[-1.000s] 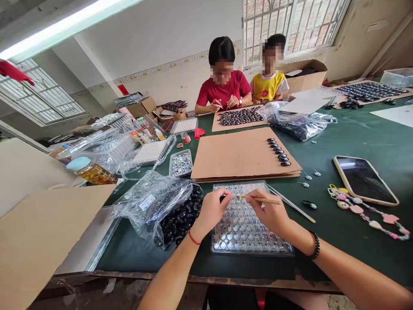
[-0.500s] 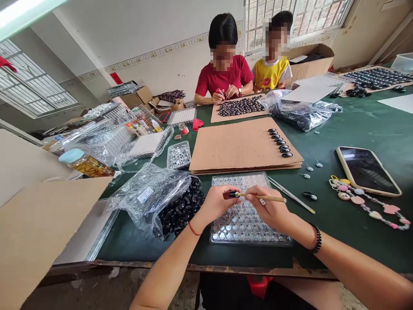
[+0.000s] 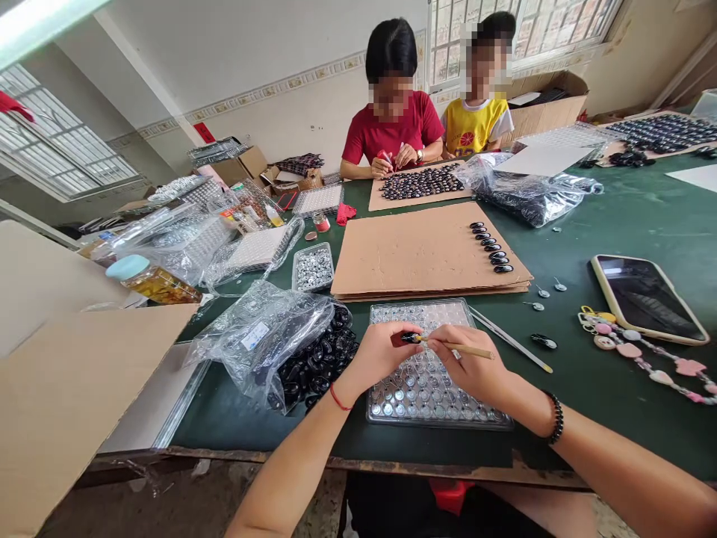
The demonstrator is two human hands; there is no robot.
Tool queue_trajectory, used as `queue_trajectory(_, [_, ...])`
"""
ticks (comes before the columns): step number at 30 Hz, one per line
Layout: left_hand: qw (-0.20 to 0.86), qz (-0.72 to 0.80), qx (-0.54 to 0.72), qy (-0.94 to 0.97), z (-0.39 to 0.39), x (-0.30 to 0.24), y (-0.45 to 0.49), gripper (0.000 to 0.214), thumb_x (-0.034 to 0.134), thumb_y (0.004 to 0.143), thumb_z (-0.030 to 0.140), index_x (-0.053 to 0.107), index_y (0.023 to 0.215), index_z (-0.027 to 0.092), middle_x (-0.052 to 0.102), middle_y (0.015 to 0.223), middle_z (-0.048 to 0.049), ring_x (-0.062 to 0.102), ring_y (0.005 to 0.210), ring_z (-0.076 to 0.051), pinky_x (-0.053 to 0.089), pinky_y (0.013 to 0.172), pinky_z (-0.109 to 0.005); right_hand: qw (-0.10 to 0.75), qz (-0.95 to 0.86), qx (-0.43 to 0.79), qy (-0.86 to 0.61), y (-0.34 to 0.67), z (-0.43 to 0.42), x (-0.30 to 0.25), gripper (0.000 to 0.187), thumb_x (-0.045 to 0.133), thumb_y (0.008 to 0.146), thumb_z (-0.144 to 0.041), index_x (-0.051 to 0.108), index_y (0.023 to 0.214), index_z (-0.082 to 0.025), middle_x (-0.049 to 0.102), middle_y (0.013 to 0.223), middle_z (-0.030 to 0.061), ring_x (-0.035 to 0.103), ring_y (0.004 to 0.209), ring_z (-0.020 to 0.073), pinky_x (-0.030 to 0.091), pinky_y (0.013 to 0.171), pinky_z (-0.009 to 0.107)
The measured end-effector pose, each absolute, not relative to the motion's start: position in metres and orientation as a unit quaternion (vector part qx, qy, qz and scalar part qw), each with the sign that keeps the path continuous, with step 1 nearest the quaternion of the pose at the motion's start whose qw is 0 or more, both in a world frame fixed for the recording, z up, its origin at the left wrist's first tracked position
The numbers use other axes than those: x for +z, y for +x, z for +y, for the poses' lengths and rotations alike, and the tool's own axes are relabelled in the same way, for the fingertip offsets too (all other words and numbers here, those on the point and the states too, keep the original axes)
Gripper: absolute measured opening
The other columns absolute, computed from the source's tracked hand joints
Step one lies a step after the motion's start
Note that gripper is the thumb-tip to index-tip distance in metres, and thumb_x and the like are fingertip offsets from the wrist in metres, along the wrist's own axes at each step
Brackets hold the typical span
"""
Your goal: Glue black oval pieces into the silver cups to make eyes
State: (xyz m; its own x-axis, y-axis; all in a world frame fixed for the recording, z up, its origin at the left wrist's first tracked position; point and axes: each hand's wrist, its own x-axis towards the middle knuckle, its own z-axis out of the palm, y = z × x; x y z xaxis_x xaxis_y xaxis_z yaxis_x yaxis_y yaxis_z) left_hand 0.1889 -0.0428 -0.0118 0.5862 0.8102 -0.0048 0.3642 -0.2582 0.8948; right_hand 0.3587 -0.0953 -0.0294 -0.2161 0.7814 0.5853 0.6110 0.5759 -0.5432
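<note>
My left hand (image 3: pixel 378 351) pinches a small dark oval stone (image 3: pixel 404 338) above a clear plastic tray (image 3: pixel 431 388) of round metal settings. My right hand (image 3: pixel 470 362) grips a thin wooden stick (image 3: pixel 467 348) whose tip touches the stone. Left of the tray lies an open plastic bag of black stones (image 3: pixel 302 359). Beyond it, a stack of cardboard sheets (image 3: pixel 414 254) carries a short row of finished black pieces (image 3: pixel 491 248).
On the green table (image 3: pixel 627 217) lie tweezers (image 3: pixel 509 340), a phone (image 3: pixel 644 295), a pink bead strap (image 3: pixel 644 351), a small tub of metal parts (image 3: pixel 314 267) and a jar (image 3: pixel 149 282). Two people sit across, one working at a board of stones (image 3: pixel 420 183). Cardboard (image 3: pixel 72 388) lies left.
My left hand lifted a dark stone off the tray and my right hand brought the stick's tip to it. The view tilted slightly downward.
</note>
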Motion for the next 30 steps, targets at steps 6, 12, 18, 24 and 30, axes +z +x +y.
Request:
queue_trajectory(6, [0.483,0.408,0.268,0.727,-0.047,-0.012,0.193,0.023,0.059,0.072,0.034,0.065,0.085,0.015,0.065,0.077,-0.0047,0.056,0.064,-0.013,0.044,0.056,-0.023,0.448,-0.773,0.129,-0.43,0.354,-0.096,-0.027,0.021,0.036,0.093,-0.026,0.048,0.077,-0.017,0.051,0.063,0.0017,0.045,0.053,0.0144,0.03,0.051,0.025])
queue_trajectory(12, [0.511,0.41,0.219,0.723,-0.053,-0.013,0.197,0.021,0.06,0.071,0.031,0.065,0.085,0.017,0.06,0.062,-0.0012,0.052,0.053,-0.011,0.042,0.049,-0.022,0.53,-0.572,0.422,-0.463,0.36,-0.081,-0.026,0.034,0.031,0.092,-0.035,0.039,0.064,-0.018,0.043,0.057,-0.0013,0.043,0.048,0.012,0.033,0.046,0.022])
queue_trajectory(18, [0.475,0.438,0.262,0.717,-0.051,-0.011,0.199,0.023,0.06,0.07,0.031,0.052,0.088,0.018,0.064,0.075,-0.0025,0.058,0.061,-0.014,0.045,0.056,-0.024,0.436,-0.627,0.383,-0.52,0.354,-0.081,-0.022,0.006,0.055,0.073,-0.015,0.056,0.079,-0.017,0.052,0.066,-0.0027,0.038,0.049,0.0098,0.027,0.044,0.019])
queue_trajectory(24, [0.409,0.453,0.213,0.763,-0.048,0.007,0.191,0.038,0.059,0.07,0.025,0.046,0.106,0.024,0.065,0.08,0.0003,0.059,0.06,-0.013,0.047,0.059,-0.025,0.416,-0.632,0.399,-0.518,0.371,-0.065,-0.008,0.008,0.057,0.072,-0.014,0.063,0.073,-0.017,0.049,0.053,-0.0044,0.036,0.044,0.009,0.024,0.041,0.018])
queue_trajectory(30, [0.206,0.52,0.105,0.822,-0.04,0.023,0.136,0.028,0.046,0.077,0.032,0.054,0.103,0.028,0.056,0.096,-0.001,0.053,0.055,-0.011,0.045,0.058,-0.024,0.417,-0.616,0.179,-0.644,0.473,0.03,0.008,0.01,0.06,0.072,-0.022,0.065,0.078,-0.017,0.057,0.065,-0.0011,0.048,0.056,0.0124,0.034,0.049,0.021])
